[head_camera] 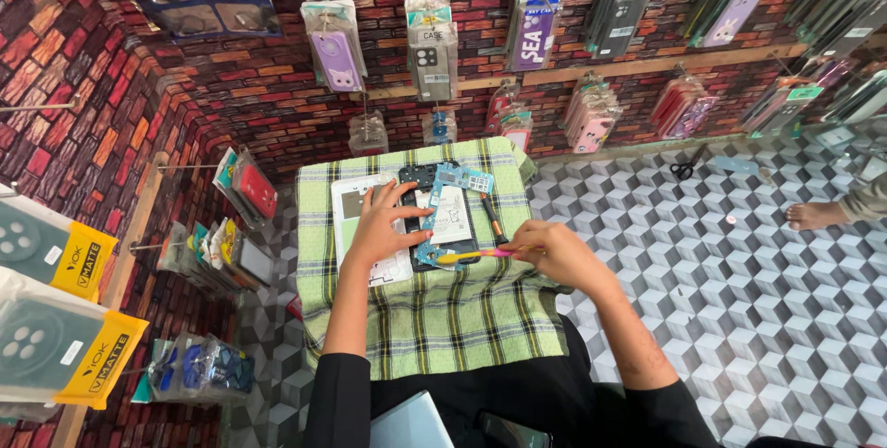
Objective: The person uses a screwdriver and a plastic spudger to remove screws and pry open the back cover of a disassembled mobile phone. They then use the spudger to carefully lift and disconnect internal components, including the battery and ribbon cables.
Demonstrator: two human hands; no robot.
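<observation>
Phone (442, 217), opened, lies mid-cloth under spread left hand (383, 226); right hand (554, 252) pinches yellow-pink tool (471, 255).

The left hand (381, 226) hides part of the opened phone (442, 217); its small parts are unreadable.

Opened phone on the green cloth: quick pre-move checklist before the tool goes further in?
1. Phone steadied: left hand lies flat on the opened phone. Ok.
2. Tool gripped: right hand holds the yellow and pink tool by its rear end. Ok.
3. Tip placement: it points at the phone's lower edge; exact contact too small to see. Cannot tell.
4. Work surface: phone sits fully on the green checked cloth. Ok.
5. Spare tool: an orange-handled screwdriver lies by the phone, close to the right hand. Ok.
6. Loose parts: white panel lies partly under the left hand, could shift. Not ok.
</observation>
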